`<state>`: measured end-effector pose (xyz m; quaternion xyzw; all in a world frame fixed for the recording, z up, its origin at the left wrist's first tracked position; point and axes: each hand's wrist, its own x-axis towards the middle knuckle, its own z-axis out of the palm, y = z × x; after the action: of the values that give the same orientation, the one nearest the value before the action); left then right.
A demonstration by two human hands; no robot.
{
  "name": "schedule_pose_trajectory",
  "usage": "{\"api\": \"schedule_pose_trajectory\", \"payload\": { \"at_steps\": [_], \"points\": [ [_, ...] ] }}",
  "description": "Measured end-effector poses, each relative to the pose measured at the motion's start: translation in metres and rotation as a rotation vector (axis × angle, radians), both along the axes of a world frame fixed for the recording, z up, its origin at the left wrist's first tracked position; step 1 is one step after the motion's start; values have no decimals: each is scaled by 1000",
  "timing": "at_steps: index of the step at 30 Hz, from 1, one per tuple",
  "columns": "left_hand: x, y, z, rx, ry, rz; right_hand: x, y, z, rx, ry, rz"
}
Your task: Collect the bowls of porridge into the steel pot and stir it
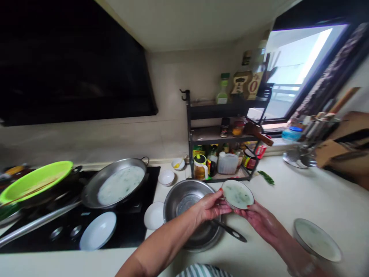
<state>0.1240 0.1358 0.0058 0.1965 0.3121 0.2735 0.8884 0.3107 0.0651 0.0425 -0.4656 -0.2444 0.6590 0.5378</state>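
Note:
Between my two hands is a small bowl [238, 195] of milky white soup with green flecks, lifted above the right side of a metal basin. My left hand [215, 204] grips its left rim, thumb on top and fingers beneath. On the other side, my right hand [261, 219] holds the lower right rim. Under my forearm stands the metal basin [175, 196], partly covered. A utensil with a black handle [235, 232] rests across the basin's right rim; its head is hidden. Further right on the counter sits a larger bowl [317, 241] of similar white soup.
Left on the black stove [135, 227] are a wok [92, 192] of white soup, a green strainer basket [37, 182] and a white bowl [98, 231]. White bowls [153, 215] stand beside the basin. Behind is a spice rack [219, 111]; a green vegetable piece [266, 177] lies right.

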Motion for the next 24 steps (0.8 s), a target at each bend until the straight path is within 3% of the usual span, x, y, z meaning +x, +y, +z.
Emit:
{"api": "schedule_pose_trajectory", "payload": {
  "at_steps": [10,17,24],
  "points": [
    [-137,-19,9,55,-114,193,-117,21,32,-27,33,323],
    [-234,-28,24,110,-73,206,-192,30,48,-23,126,622],
    [-296,-62,41,230,-65,377,-248,41,54,0,137,827]
  ]
}}
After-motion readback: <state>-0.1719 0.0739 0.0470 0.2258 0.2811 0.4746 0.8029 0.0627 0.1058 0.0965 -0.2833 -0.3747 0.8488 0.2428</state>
